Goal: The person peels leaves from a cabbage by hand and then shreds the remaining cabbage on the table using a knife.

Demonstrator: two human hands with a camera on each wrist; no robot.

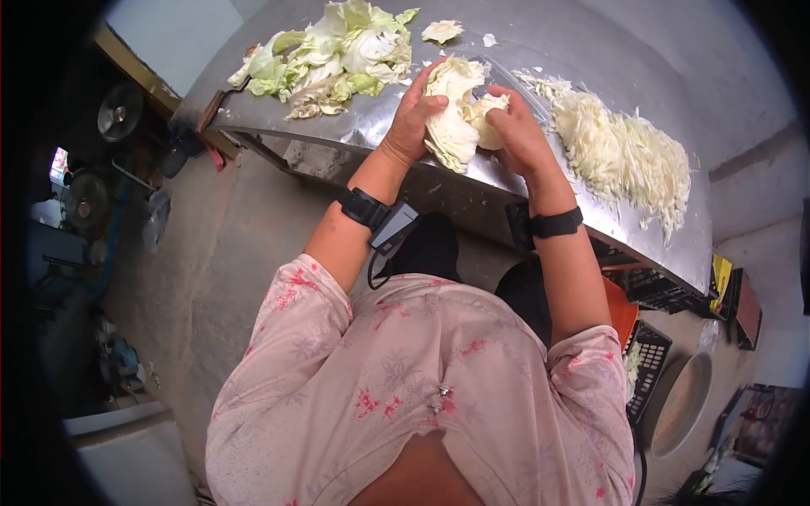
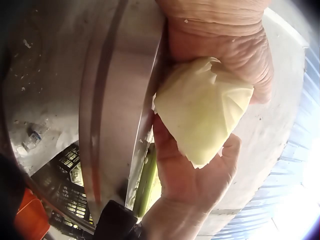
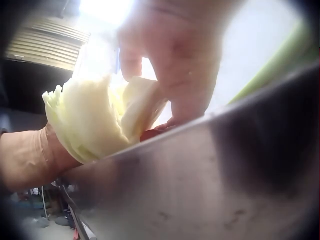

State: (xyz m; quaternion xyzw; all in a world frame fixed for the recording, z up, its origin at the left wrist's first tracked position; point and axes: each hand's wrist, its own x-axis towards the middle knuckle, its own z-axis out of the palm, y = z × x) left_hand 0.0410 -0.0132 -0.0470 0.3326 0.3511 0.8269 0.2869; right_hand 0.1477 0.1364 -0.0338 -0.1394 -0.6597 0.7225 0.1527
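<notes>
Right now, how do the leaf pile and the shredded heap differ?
Leaf pile: broad, curled leaves, green and white with some browned parts. Shredded heap: thin strips, pale cream. Leaf pile sits left, shredded heap right. Both lie on the metal table.

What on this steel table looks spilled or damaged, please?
Some leaves at the cabbage pile's near edge look browned, perhaps spoiled. Loose bits lie around the shredded cabbage, and a small scrap lies apart, so both look slightly spilled.
</notes>
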